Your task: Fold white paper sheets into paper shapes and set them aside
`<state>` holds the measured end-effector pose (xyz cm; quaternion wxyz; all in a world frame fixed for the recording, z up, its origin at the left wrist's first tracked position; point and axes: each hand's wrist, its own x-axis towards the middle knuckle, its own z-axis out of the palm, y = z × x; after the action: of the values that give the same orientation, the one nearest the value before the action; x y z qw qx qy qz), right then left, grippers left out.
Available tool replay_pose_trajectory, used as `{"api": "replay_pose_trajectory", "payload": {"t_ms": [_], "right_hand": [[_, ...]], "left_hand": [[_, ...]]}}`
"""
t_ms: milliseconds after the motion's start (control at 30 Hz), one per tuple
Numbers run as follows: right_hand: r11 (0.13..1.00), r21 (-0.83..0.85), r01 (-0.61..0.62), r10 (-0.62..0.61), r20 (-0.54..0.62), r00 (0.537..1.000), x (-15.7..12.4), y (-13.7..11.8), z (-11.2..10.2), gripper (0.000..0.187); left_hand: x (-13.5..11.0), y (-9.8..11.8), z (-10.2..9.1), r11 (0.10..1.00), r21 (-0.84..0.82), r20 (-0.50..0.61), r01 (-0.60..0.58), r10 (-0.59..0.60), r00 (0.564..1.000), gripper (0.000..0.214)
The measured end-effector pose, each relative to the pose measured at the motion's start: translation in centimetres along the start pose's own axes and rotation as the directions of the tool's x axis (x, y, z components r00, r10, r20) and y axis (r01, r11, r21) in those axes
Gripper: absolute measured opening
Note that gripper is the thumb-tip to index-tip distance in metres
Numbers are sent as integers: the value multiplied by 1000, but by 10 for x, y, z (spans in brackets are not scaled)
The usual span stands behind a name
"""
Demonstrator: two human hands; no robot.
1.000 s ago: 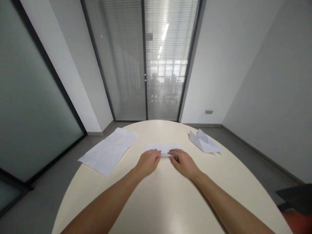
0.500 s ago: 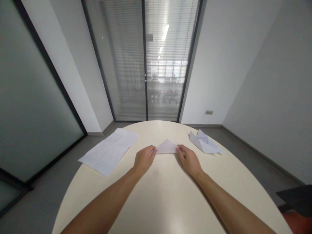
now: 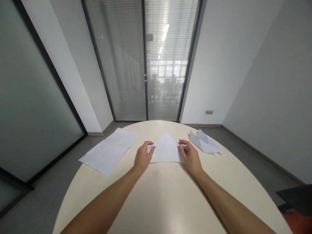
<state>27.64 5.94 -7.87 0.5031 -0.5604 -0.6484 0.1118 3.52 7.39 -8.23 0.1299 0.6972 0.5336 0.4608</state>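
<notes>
A white folded sheet of paper (image 3: 166, 150) lies in front of me, with a peak at its far side and a straight near edge. My left hand (image 3: 144, 156) holds its left end loosely, the thumb in front and the fingers curled behind. At the right end my right hand (image 3: 190, 156) has a similar loose hold, and a bit of paper shows between thumb and fingers. The exact contact of the fingertips is hard to make out.
To the left, a creased flat sheet of paper (image 3: 110, 151) lies on the round cream table (image 3: 156, 195). A folded paper shape (image 3: 204, 143) with raised points sits at the right. A dark and red chair (image 3: 297, 208) stands beyond the table's right edge.
The paper between my hands shows larger and broader: its peak stands farther away and its straight edge nearer to me. My fingers have spread somewhat at both ends. The other papers stay put.
</notes>
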Motion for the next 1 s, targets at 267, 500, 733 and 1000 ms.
{"api": "replay_pose_trajectory", "payload": {"t_ms": [267,500,733,1000], "right_hand": [[990,-139,-37,52,104,993,-1,19,5,38],[979,-202,-26,54,138,989,-2,20,6,41],[952,-305,-1,51,157,986,-3,19,4,43],[893,-449,13,65,157,985,-4,17,2,46]], "left_hand": [[-2,6,-2,952,298,133,68,-112,985,19],[-3,4,0,922,383,193,50,-133,972,26],[-4,4,0,891,452,226,36,-153,962,29],[-4,3,-1,921,389,251,-36,-69,966,26]]}}
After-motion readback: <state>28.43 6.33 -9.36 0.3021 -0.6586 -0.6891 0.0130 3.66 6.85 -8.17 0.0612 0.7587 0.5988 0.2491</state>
